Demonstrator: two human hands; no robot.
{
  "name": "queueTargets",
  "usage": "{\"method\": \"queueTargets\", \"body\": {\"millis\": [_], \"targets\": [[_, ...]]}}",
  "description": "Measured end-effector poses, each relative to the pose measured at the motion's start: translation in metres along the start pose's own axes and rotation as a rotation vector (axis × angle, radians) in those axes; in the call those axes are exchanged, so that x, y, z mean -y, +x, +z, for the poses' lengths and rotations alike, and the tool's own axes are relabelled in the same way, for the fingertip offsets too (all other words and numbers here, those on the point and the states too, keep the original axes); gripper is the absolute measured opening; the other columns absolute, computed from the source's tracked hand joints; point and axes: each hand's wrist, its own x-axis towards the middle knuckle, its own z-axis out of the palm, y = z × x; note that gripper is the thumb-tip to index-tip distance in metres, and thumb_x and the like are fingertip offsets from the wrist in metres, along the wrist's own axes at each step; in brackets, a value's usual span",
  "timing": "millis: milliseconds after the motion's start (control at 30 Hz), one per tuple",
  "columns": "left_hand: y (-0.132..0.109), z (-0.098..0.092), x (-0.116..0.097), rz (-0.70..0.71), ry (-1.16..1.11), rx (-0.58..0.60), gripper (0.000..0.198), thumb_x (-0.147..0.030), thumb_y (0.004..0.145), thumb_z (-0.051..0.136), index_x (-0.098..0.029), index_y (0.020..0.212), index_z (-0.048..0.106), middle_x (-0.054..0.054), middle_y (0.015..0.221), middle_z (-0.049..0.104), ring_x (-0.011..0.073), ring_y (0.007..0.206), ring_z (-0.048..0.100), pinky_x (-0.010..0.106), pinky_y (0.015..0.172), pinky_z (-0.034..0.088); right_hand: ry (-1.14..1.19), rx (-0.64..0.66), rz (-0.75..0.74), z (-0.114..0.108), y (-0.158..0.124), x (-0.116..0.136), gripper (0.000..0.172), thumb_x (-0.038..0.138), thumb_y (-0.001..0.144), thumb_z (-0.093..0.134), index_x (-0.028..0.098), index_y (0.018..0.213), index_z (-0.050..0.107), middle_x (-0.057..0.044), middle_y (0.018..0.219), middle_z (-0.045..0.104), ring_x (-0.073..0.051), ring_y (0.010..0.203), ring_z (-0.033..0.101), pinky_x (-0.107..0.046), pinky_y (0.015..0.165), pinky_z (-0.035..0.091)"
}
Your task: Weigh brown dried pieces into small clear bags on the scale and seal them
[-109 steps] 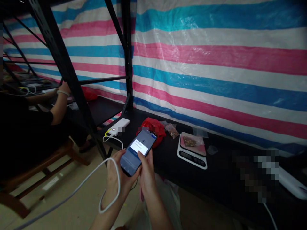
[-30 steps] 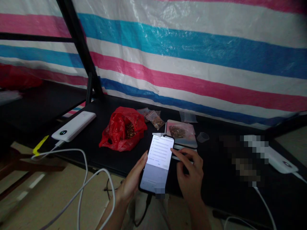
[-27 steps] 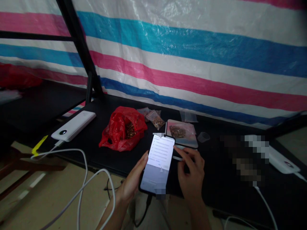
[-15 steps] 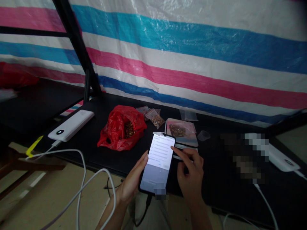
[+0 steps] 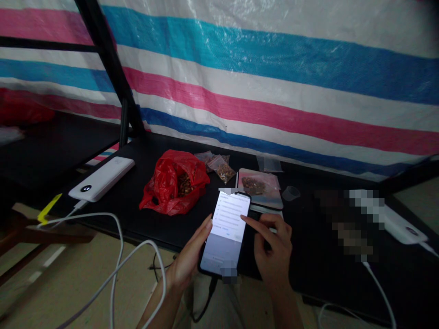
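Observation:
In my left hand (image 5: 188, 256) is a smartphone (image 5: 224, 237), gripped along its left edge with the lit screen facing up. A dark cable runs from its bottom end. My right hand (image 5: 273, 249) holds nothing; its index finger stretches out to the right side of the screen while the other fingers curl. Behind the phone sits a red plastic bag (image 5: 164, 183), its mouth showing small brown pieces. To its right lie small clear bags (image 5: 224, 170) of similar pieces. Another filled clear bag (image 5: 254, 185) rests on a flat, pale-topped device (image 5: 270, 201), partly hidden by the phone.
A white power bank (image 5: 103, 178) with a white cable (image 5: 118, 237) lies at left, and another power bank (image 5: 399, 224) at right beside a blurred patch. A small clear cup (image 5: 291, 193) and a flat clear bag (image 5: 269, 163) are on the black table (image 5: 318, 269). Striped sheeting (image 5: 274, 91) hangs behind.
My right index fingertip has slid slightly down and left along the phone screen. The marks on the screen's list look a little different. My left hand keeps its hold.

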Motion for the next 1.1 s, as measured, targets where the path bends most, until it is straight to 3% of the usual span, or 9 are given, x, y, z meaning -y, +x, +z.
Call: {"method": "queueTargets", "body": {"millis": [500,867,1100], "targets": [[0.0002,-0.0012,0.0014,0.006,0.016,0.004,0.049,-0.042,0.081,0.050,-0.023,0.126,0.045,0.001,0.136,0.039,0.0215,0.131,0.023,0.037,0.111,0.011,0.038,0.040,-0.005,-0.0002,-0.0006,0.0006,0.050,-0.003,0.070,0.040,0.032,0.096,0.065,0.001,0.080,0.047,-0.012,0.072,0.048,-0.032,0.072,0.032],[-0.0018,0.0028,-0.0032,-0.001,0.013,-0.018,0.049,-0.041,0.080,0.052,-0.022,0.125,0.046,0.002,0.135,0.040,0.0214,0.130,0.025,0.036,0.111,0.012,-0.031,0.021,0.100,0.0017,-0.0014,-0.0026,0.048,0.000,0.071,0.040,0.028,0.101,0.064,-0.001,0.084,0.049,-0.015,0.078,0.049,-0.032,0.071,0.037],[-0.0010,0.0003,-0.0011,-0.012,0.021,-0.040,0.050,-0.042,0.080,0.052,-0.021,0.125,0.047,0.003,0.134,0.042,0.0221,0.130,0.027,0.036,0.111,0.013,0.126,0.029,0.114,-0.0007,-0.0019,-0.0003,0.048,0.002,0.074,0.039,0.029,0.108,0.061,-0.004,0.091,0.047,-0.016,0.082,0.048,-0.032,0.068,0.041]]}}
